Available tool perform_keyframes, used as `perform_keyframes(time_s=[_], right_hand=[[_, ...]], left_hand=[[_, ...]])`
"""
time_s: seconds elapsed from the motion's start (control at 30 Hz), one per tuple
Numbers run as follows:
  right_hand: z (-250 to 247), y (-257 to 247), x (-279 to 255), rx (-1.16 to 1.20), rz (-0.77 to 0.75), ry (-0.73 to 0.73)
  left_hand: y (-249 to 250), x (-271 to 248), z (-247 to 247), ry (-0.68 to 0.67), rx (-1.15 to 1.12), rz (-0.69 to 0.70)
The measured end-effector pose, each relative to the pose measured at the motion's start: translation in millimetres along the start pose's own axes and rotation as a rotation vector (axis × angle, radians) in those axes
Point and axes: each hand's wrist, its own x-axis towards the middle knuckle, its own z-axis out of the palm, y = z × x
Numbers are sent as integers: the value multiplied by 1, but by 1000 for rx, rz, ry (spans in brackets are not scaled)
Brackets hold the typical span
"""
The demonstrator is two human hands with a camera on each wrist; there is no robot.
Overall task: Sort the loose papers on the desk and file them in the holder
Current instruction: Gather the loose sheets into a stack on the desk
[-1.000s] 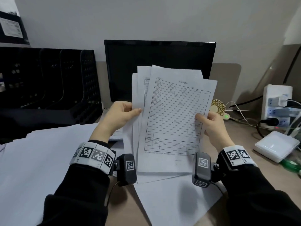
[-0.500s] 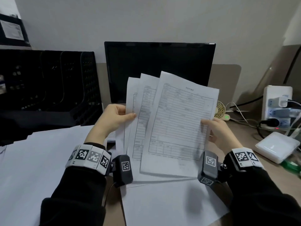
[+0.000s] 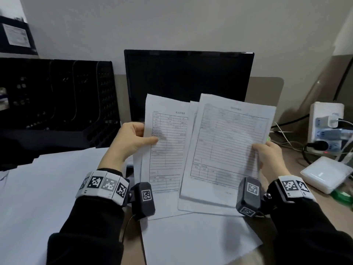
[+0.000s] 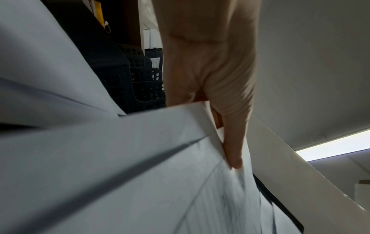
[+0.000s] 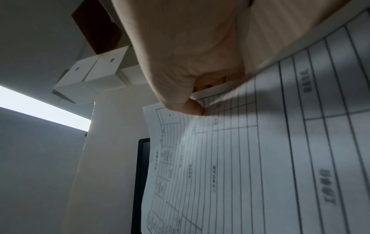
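Pinching a white printed form sheet (image 3: 166, 148) by its left edge, the left hand (image 3: 129, 142) has drawn it clear of the white printed forms (image 3: 227, 150) the right hand (image 3: 267, 155) grips. One stack is now two, held above the desk; the black slotted file holder (image 3: 57, 100) waits left.

Head view down over the desk; wrist views close, upward along the hands, sharing the forms (image 3: 227, 146).
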Motion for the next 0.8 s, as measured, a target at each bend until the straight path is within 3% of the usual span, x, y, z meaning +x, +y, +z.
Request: perform_keyframes(time_s=[0.17,0.43,0.5,0.7,0.8], right_hand=[[5,-4,2,-15,55,33],[39,-2,-16,-52,155,-419],[42,0,-17,-61,122,-460],[34,0,-11,2,-6,-236],[23,0,-8,-11,0,-143]], left_hand=[[-2,1,-3,12,-27,41],[5,1,6,-79,-94,69],[7,0,7,-110,-110,65],[1,-2,-5,-203,-96,23],[-4,-1,-8,-138,-51,26]])
